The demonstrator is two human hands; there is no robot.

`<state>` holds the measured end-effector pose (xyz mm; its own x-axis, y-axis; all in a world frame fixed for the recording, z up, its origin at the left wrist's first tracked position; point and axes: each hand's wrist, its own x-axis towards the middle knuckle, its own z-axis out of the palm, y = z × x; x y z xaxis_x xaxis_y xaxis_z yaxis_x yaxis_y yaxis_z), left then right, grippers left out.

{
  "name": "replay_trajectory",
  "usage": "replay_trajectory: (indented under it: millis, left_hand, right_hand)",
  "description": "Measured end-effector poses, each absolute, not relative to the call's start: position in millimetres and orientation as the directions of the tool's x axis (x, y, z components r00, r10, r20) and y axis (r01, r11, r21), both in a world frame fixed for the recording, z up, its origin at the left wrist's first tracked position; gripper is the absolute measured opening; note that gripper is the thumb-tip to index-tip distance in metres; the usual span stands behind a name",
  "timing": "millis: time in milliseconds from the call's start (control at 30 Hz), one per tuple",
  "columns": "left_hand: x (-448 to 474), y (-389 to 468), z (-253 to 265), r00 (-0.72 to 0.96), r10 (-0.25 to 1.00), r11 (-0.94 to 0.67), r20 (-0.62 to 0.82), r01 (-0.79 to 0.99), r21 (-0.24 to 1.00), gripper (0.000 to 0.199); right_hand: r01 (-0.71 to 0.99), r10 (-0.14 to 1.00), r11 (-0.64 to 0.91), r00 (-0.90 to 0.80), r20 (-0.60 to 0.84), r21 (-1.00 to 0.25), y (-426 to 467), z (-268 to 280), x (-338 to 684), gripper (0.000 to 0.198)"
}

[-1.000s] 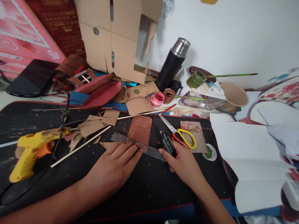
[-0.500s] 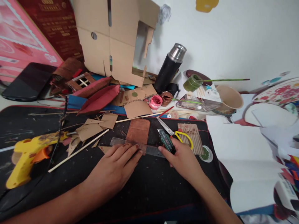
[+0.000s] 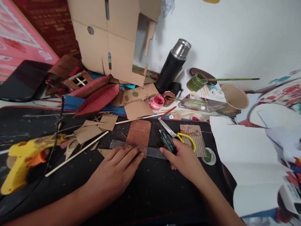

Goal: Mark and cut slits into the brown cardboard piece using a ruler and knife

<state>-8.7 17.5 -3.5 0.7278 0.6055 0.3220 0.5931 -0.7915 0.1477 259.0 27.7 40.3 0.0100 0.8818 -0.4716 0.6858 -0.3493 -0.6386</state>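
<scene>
My left hand (image 3: 123, 164) lies with its fingers flat on a clear ruler (image 3: 154, 152), pressing it down. The ruler crosses the lower end of a brown-painted cardboard piece (image 3: 138, 133). My right hand (image 3: 183, 158) is closed around a dark green utility knife (image 3: 168, 141), just past the ruler's right end, its blade tip pointing up and left. Beside the knife lie scissors (image 3: 185, 138) with yellow handles. A corrugated cardboard piece (image 3: 194, 139) sits right of them, partly under the handles.
A yellow hot glue gun (image 3: 23, 157) lies at the left with a thin wooden stick (image 3: 77, 153) and cardboard scraps (image 3: 88, 133). Behind stand a black thermos (image 3: 172, 66), a pink paint jar (image 3: 157, 102) and a green paint jar (image 3: 196, 81). White paper (image 3: 244, 153) is at the right.
The camera view has shifted slightly. Both hands, the ruler and the knife keep nearly the same places on the mat.
</scene>
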Motion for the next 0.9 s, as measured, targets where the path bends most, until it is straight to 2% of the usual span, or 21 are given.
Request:
replay_trajectory:
  millis: [400, 900]
  left_hand:
    - [-7.3, 18.7, -3.1, 0.723, 0.616, -0.785, 0.311, 0.593, 0.178, 0.037]
    - [-7.7, 17.3, -6.3, 0.732, 0.615, -0.786, 0.293, 0.598, 0.155, 0.039]
  right_hand:
    - [0.629, 0.857, -0.417, 0.031, -0.515, -0.656, 27.3, 31.5, 264.3, 0.025]
    - [0.622, 0.858, -0.417, 0.029, -0.513, -0.663, 27.4, 34.4, 262.2, 0.025]
